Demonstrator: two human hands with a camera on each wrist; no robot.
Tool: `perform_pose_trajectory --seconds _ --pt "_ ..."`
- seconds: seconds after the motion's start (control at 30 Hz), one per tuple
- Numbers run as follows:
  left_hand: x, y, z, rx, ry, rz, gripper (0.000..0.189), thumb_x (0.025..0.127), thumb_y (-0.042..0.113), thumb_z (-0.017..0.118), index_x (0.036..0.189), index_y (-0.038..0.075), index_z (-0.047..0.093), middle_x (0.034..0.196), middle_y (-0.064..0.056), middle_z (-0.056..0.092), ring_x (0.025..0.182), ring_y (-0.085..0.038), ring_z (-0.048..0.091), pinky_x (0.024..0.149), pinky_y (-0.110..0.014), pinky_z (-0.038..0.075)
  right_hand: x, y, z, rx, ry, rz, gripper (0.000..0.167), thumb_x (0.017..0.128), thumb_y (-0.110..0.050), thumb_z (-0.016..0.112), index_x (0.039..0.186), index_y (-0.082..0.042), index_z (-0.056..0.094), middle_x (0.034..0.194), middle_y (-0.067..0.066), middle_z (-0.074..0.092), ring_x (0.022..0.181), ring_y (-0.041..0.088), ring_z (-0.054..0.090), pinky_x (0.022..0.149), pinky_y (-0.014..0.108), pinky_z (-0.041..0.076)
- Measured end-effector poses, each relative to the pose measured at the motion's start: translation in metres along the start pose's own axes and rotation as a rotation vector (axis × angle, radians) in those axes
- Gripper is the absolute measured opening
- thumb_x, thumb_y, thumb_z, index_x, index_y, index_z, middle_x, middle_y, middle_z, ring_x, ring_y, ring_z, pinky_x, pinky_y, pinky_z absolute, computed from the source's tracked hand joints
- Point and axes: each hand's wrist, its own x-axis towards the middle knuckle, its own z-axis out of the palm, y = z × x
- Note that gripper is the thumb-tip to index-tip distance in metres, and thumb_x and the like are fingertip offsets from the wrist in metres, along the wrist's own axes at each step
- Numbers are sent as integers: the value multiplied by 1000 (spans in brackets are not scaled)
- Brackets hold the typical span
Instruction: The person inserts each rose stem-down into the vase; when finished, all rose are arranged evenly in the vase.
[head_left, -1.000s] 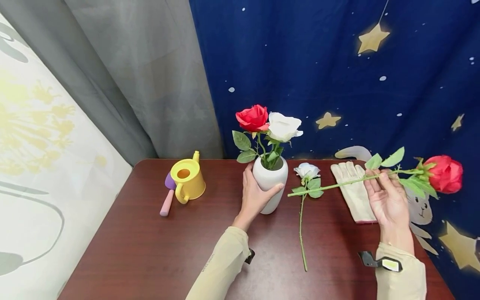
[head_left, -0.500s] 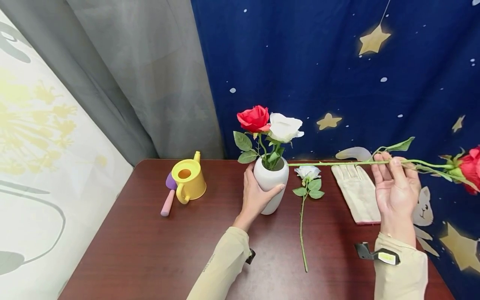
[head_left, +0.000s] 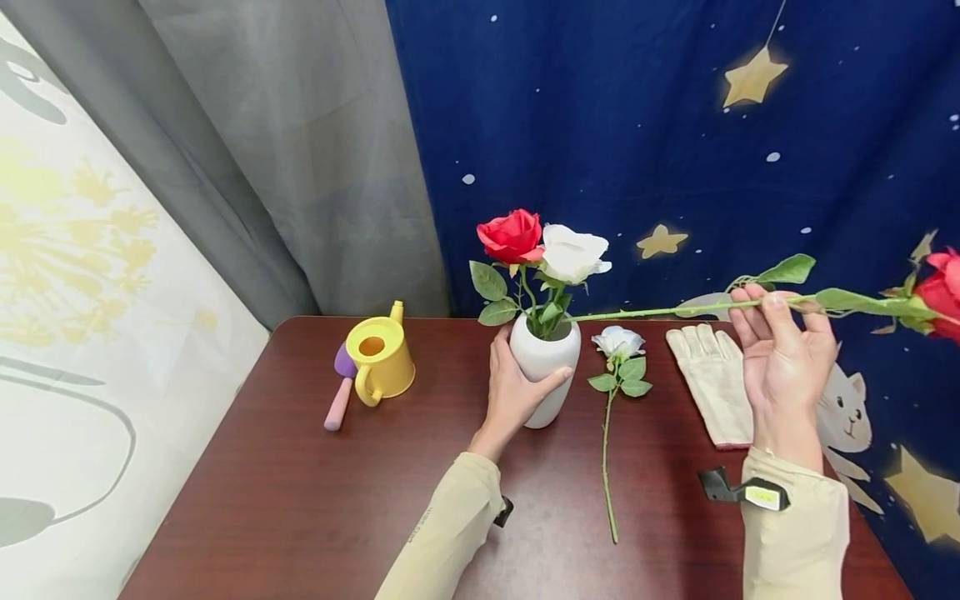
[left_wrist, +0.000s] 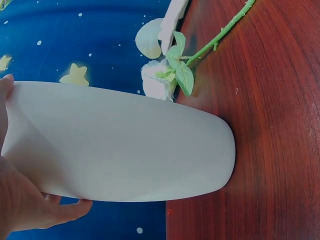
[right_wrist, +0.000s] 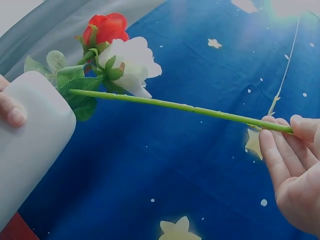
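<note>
My left hand (head_left: pixel 517 396) grips the white vase (head_left: pixel 553 354), which stands upright on the table; its thumb and fingers wrap the sides. A red rose (head_left: pixel 512 237) and a white rose (head_left: pixel 574 253) rise from the vase mouth. Between thumb and fingers, my right hand (head_left: pixel 787 358) pinches the stem of another red rose (head_left: pixel 941 293), held almost level. Its bloom points right, partly cut off by the frame edge. The stem's cut end (right_wrist: pixel 75 92) is right at the vase mouth, overlapping the leaves there in the right wrist view.
A pale white-blue rose (head_left: pixel 618 343) lies on the table (head_left: pixel 360 500) right of the vase. Beyond it is a cream work glove (head_left: pixel 711 387). Left stand a yellow watering can (head_left: pixel 384 358) and a small purple-and-pink trowel (head_left: pixel 339 404). Curtains (head_left: pixel 585 125) hang behind.
My right hand has raised the red rose and swung it from slanting to nearly level, its stem end now at the vase mouth. My left hand has stayed on the vase.
</note>
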Motion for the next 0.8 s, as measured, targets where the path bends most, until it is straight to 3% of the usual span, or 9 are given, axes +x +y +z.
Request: perform_pose_trajectory --seconds 0.47,0.8 --pt "1 1 0 8 8 1 100 63 49 81 140 14 28 127 0 40 112 -15 39 91 -37 40 3 11 25 -131 -145 -40 25 78 20 59 100 20 47 82 34 62 71 39 65 64 41 52" --pt "0 1 0 16 6 12 99 62 49 81 139 15 28 126 -1 40 113 -15 39 91 -37 39 7 20 30 -239 -257 -102 17 80 20 58 95 22 50 81 31 64 70 37 66 64 39 53"
